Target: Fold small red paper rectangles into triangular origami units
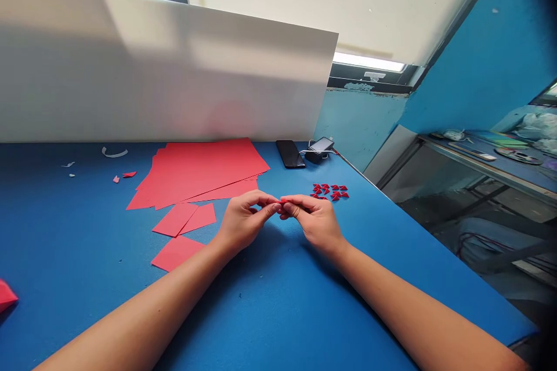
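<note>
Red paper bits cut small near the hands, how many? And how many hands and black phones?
Small red paper rectangles: 3
Hands: 2, the left hand and the right hand
Folded red piece pinched between both hands: 1
Black phone: 1
Total: 7
The pile of tiny folded pieces is too small to count.

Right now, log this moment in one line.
left hand: pinches small red paper piece | right hand: pinches same piece | red folded paper triangles: behind right hand
</note>
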